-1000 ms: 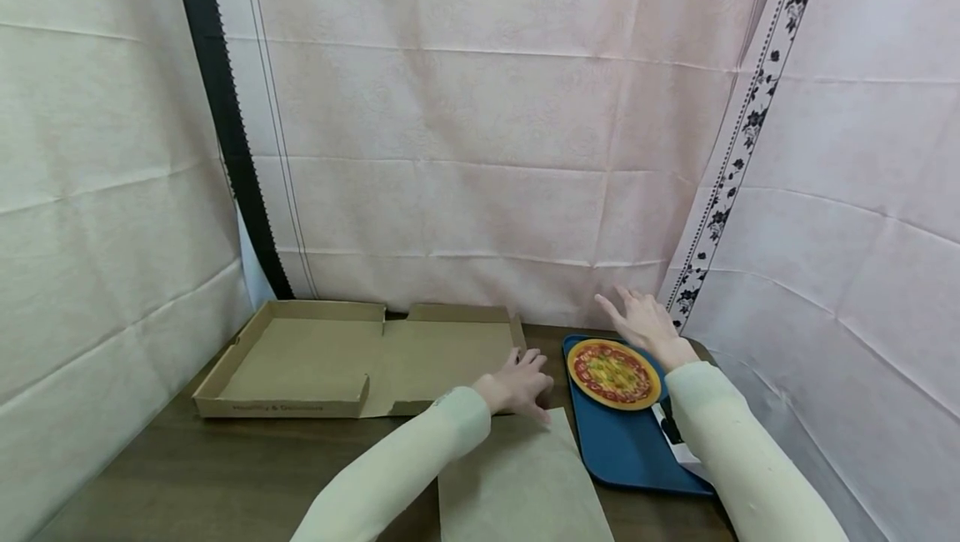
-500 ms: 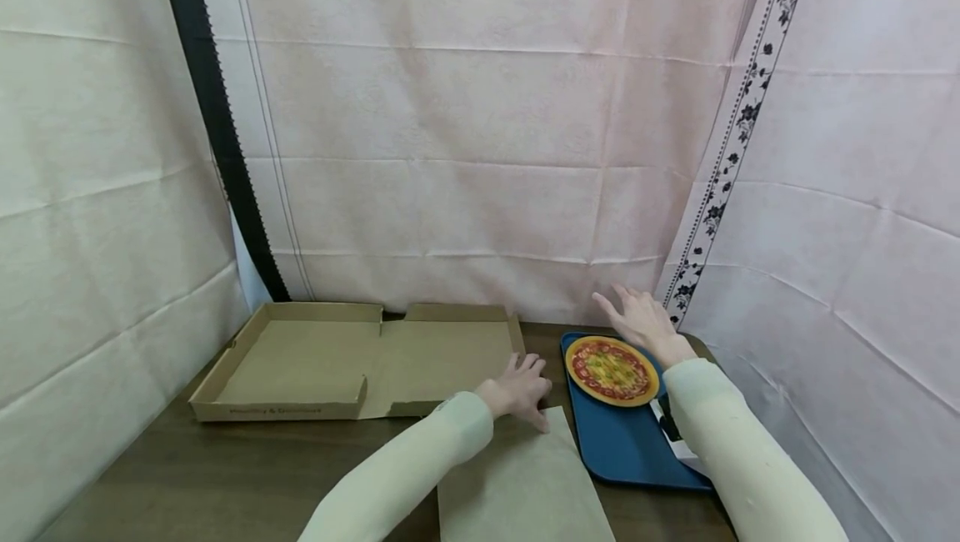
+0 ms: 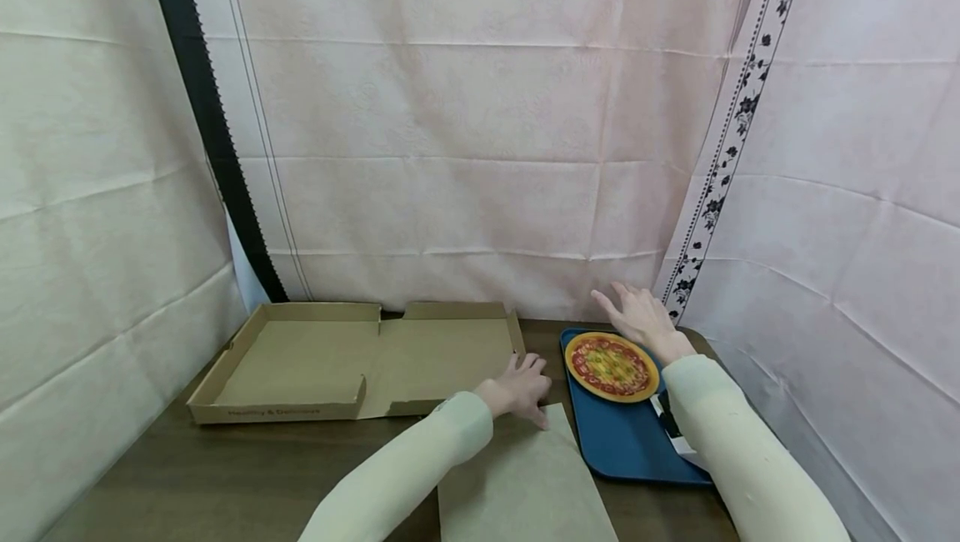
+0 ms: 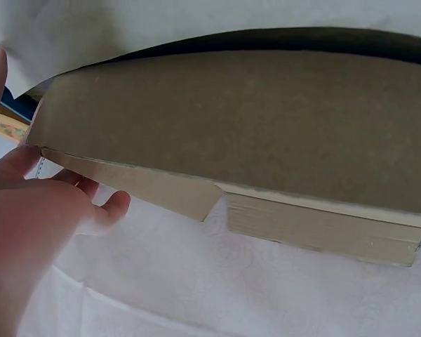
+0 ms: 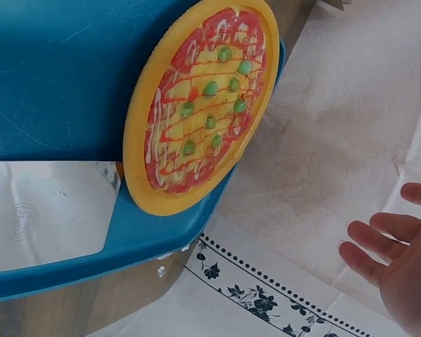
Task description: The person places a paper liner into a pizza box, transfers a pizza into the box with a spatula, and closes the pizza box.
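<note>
My left hand (image 3: 519, 390) is at the right end of an unfolded cardboard pizza box (image 3: 307, 358), fingers loosely spread. In the left wrist view its fingers are right at the box's corner, with the thumb apart near a sheet of paper (image 3: 525, 479). My right hand (image 3: 637, 318) hovers beyond the back right of a blue tray (image 3: 626, 450), fingers extended, holding nothing. On the tray lies a round pizza (image 3: 612, 367) with a yellow crust and green bits. Beside it is a flat metal blade (image 5: 49, 214), partly hidden by the right sleeve in the head view.
A brown wooden table (image 3: 187, 484) bears everything. Pale cloth (image 3: 450, 150) hangs behind it and on both sides, with a floral border strip (image 3: 712, 208) at the back right corner. The paper lies in front of the box, left of the tray.
The head view has shifted slightly. Both hands stay nearly where they were, and the box, paper, tray and pizza keep their places.
</note>
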### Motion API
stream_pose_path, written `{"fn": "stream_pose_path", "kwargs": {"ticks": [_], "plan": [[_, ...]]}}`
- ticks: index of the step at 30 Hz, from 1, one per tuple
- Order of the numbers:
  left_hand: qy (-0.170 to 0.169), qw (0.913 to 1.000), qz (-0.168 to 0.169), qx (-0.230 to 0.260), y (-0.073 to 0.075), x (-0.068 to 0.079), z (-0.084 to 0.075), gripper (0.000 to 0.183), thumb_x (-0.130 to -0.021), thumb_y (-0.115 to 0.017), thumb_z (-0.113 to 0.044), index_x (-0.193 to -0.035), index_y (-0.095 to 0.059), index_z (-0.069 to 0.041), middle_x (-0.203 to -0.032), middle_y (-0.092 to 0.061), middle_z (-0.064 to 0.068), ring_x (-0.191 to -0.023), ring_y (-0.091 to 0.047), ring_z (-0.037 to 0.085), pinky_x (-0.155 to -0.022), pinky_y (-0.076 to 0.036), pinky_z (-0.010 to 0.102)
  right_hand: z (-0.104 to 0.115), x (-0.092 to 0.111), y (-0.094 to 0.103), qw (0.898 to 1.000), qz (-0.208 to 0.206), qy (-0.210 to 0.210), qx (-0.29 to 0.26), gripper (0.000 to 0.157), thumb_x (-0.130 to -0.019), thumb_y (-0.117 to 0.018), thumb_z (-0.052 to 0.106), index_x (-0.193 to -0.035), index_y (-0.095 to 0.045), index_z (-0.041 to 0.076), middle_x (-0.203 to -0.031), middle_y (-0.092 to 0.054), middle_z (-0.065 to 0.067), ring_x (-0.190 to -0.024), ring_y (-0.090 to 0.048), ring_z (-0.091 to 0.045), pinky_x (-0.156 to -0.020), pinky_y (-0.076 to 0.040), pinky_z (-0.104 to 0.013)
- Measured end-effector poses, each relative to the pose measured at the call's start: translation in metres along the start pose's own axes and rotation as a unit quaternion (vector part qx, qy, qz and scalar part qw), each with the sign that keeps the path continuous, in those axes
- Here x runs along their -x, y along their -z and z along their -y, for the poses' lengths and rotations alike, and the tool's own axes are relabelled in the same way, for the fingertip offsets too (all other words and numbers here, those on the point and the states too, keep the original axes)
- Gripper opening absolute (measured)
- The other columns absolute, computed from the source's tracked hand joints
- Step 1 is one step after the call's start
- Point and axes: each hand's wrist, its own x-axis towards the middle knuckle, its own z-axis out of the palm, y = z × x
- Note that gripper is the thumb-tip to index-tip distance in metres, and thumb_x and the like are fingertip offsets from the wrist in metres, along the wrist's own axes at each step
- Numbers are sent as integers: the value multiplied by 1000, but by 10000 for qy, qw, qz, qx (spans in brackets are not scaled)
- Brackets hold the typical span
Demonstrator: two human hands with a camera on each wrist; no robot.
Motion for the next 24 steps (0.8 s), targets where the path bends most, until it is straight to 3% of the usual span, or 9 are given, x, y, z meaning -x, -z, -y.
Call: {"fn": "stream_pose_path", "kwargs": {"ticks": [9, 12, 16, 18, 24], "plan": [[-15, 9998, -35, 214, -3, -1, 0, 30, -77, -78, -46, -72, -61, -21, -147, -45, 5, -142, -27, 24, -116, -22, 57, 0, 1, -2, 10000, 26, -45, 14, 76, -99, -30, 60, -143, -42, -1, -142, -47, -29, -121, -51, -51, -101, -40, -61], [20, 9999, -54, 147, -5, -1, 0, 34, -78, -77, -48, -93, -68, -19, -145, -46, 5, -140, -28, 24, -115, -24, 56, 0, 1, -2, 10000, 47, -76, -9, 77, -99, -30, 61, -143, -42, -1, -142, -47, -29, -122, -51, -50, -102, -39, -61], [118, 9999, 35, 67, 0, 3, -2, 57, -79, -75, -50, -123, -62, -17, -141, -47, 5, -137, -30, 22, -115, -25, 54, 2, 1, -2, 10000, 12, -28, -24, 76, -99, -31, 60, -142, -43, -1, -141, -48, -30, -120, -52, -50, -101, -40, -61], [135, 9999, 53, 24, 1, 3, -2, 53, -79, -75, -50, -118, -64, -17, -139, -49, 4, -136, -30, 22, -115, -25, 53, 3, 1, -2, 10000, 12, -32, -23, 76, -99, -31, 60, -142, -43, -1, -140, -48, -30, -120, -52, -50, -100, -40, -60], [37, 9994, 69, 327, 3, 5, -6, 27, -79, -78, -42, -83, -65, -19, -140, -49, 5, -139, -28, 23, -115, -24, 52, 4, 2, -3, 9999, 84, -88, -42, 75, -99, -32, 59, -142, -43, -2, -139, -49, -30, -120, -52, -50, -100, -40, -60]]}}
